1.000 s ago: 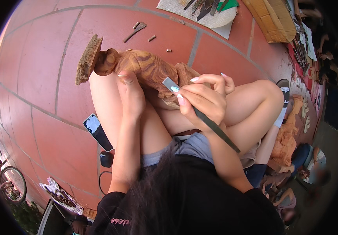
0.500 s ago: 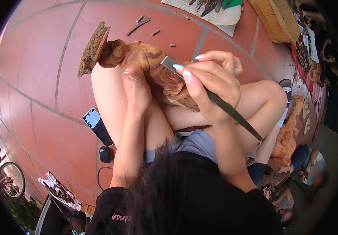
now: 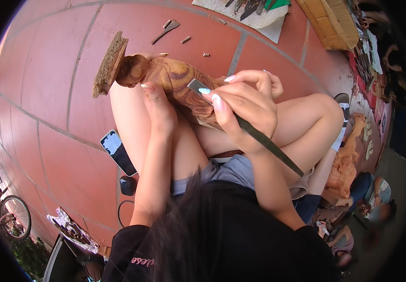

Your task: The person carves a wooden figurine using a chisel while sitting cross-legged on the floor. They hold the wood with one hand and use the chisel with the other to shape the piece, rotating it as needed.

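A brown wooden carving (image 3: 165, 77) with a flat square base lies across my legs, base to the left. My left hand (image 3: 158, 105) grips the carving from below, thumb on its underside. My right hand (image 3: 245, 105) holds a long dark metal file (image 3: 259, 136). The file's flat grey tip presses on the carving's middle, and its handle end runs down to the right past my wrist. My dark hair hides the lower middle of the view.
Red floor tiles (image 3: 57, 80) lie all around. A phone (image 3: 118, 152) rests by my left leg. Loose tools (image 3: 165, 29) and wood chips lie ahead. A cloth with tools (image 3: 254, 11) and a wicker basket (image 3: 332, 23) sit far right. Another carving (image 3: 346, 162) stands at right.
My right hand has shifted the file along the carving and its tip sits further toward the middle. The view has tilted a little; the left hand keeps its grip.
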Available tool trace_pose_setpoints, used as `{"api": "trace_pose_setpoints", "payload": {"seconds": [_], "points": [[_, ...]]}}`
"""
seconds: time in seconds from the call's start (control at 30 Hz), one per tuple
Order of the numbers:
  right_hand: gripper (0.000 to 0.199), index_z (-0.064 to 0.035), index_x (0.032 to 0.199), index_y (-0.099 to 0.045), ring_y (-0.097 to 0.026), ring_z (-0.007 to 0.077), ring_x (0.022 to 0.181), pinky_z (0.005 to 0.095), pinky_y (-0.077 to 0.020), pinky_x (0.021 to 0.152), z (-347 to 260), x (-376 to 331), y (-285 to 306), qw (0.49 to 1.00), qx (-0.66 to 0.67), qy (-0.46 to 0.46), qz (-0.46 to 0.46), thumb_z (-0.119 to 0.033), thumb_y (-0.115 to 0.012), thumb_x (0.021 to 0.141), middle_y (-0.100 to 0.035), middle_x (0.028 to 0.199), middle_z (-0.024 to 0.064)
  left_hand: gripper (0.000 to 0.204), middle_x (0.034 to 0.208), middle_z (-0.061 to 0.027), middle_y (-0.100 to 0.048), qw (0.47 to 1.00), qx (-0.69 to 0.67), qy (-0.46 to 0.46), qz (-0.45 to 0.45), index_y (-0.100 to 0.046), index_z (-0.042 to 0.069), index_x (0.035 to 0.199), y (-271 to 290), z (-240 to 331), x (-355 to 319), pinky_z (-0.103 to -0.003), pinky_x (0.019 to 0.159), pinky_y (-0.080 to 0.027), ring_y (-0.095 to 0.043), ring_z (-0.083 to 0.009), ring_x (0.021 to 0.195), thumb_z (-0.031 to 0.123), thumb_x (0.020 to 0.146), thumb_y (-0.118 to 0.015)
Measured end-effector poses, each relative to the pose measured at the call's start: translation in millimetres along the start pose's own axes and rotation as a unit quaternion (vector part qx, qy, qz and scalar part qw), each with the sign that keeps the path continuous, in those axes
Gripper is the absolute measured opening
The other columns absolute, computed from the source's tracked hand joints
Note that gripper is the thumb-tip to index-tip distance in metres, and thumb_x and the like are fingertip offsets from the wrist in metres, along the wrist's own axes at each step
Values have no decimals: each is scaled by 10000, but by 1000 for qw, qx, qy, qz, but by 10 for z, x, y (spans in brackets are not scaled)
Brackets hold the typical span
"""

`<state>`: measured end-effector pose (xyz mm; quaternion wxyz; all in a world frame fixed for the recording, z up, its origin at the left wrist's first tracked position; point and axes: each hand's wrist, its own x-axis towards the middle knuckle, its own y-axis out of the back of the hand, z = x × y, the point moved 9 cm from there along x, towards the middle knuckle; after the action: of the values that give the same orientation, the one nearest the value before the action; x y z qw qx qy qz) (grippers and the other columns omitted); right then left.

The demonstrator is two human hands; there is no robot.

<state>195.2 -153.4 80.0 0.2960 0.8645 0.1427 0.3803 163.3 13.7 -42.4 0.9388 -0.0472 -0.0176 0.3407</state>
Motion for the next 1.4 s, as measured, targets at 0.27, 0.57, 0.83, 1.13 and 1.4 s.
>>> {"api": "trace_pose_setpoints", "payload": {"seconds": [0.27, 0.57, 0.83, 1.13, 1.4], "points": [[75, -115, 861, -793, -619, 179, 905, 385, -286, 976, 109, 107, -9, 998, 56, -18, 10, -138, -732, 826, -734, 802, -40, 607, 1192, -171, -640, 985, -145, 57, -77, -500, -12, 1345, -127, 200, -31, -407, 1030, -481, -627, -265, 1135, 481, 992, -501], [64, -120, 841, -790, -617, 177, 909, 388, -293, 967, 97, 40, 28, 997, 77, -23, 4, -144, -739, 812, -736, 823, -47, 565, 1009, -258, -672, 981, -166, 42, -86, -497, -35, 1275, -176, 315, 7, -470, 901, -564, -689, -354, 955, 381, 893, -538], [62, -115, 848, -784, -613, 167, 920, 395, -287, 971, 153, -167, 63, 996, 73, -42, -28, -147, -744, 814, -742, 854, -49, 539, 928, -273, -673, 976, -200, 44, -70, -528, -63, 1160, -156, 304, 61, -482, 827, -596, -712, -402, 893, 376, 850, -568], [66, -122, 862, -786, -605, 167, 921, 387, -277, 996, 196, -363, 21, 994, 83, -55, -34, -161, -743, 830, -741, 867, -47, 507, 931, -278, -680, 975, -202, 38, -81, -520, -54, 1180, -101, 286, 102, -496, 829, -598, -707, -424, 913, 336, 856, -551], [52, -130, 844, -781, -613, 171, 931, 393, -285, 976, 226, -434, 18, 995, 67, -62, -44, -160, -750, 814, -741, 874, -50, 506, 944, -299, -680, 976, -194, 41, -94, -526, -47, 1186, -40, 164, 117, -504, 842, -592, -701, -428, 936, 337, 857, -552]]}}
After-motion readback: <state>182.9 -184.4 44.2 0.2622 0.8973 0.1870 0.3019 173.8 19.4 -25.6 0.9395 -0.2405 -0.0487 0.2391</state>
